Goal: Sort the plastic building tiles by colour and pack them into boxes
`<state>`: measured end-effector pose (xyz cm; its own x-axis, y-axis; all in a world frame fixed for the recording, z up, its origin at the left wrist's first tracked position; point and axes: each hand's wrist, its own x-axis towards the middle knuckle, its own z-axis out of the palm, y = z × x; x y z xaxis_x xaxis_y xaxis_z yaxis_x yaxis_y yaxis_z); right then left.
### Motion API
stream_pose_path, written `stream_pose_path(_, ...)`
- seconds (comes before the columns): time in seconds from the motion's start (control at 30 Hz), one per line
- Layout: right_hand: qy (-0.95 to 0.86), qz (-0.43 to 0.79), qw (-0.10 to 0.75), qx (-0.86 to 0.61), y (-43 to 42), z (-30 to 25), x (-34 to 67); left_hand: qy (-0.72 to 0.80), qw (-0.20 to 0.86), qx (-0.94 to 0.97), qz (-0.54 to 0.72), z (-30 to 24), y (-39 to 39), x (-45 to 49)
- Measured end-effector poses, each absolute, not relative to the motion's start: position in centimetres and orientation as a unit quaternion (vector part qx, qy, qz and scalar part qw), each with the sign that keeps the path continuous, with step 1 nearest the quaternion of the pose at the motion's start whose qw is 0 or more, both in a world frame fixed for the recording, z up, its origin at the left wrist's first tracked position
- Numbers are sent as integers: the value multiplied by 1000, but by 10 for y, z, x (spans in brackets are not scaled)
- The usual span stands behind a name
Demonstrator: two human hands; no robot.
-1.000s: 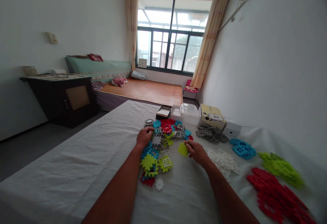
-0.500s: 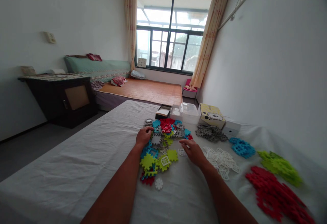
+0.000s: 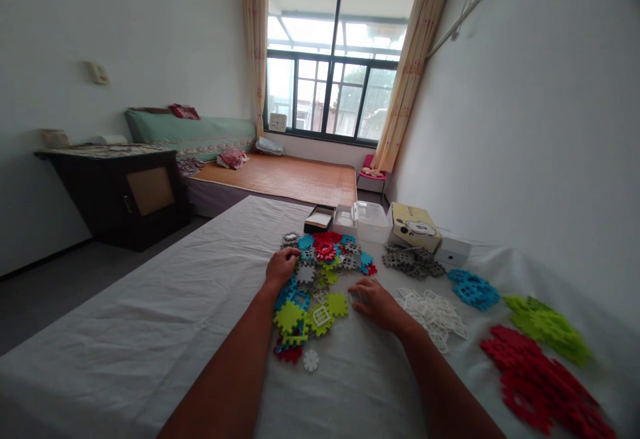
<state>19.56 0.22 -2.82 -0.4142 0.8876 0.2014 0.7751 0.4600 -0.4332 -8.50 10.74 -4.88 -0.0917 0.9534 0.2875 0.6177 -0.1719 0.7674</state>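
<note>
Left hand point(image 3: 282, 267): lay curled at the left edge of a multicoloured heap of toothed plastic pieces point(image 3: 307, 274); grip could not be told. Right hand point(image 3: 371, 300): bent over a small white plastic lattice piece point(image 3: 354, 297), right of the heap; closure was unclear.

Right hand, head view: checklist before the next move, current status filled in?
1. Right hand at the white lattice piece: ok, fingers over it.
2. Firm grip on that piece: cannot tell, fingers hide part of it.
3. Left hand clear of the mixed toothed-plate heap: not ok, fingers at its left edge.
4. Heap all one colour: not ok, red, blue, grey and lime together.
5. White lattice pile apart from that heap: ok, tablecloth shows between.
</note>
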Motion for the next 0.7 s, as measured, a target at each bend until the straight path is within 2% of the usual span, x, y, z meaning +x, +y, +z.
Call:
stream_pose_path(0.2, -810, 161, 211, -523, 2, -29, 197, 609, 202, 644, 417, -49, 107, -85)
stream_pose_path(0.5, -761, 211, 270, -550, 3, -16, 206, 616, 204, 643, 408, -47, 106, -85)
stream_pose_path(0.57, -749, 189, 251, -584, 2, -8, 224, 615, 202, 643, 408, -46, 106, -85)
stream_pose_path(0.7, -713, 122, 160, -672, -2, 3, 268, 613, 202, 645, 410, -47, 106, -85)
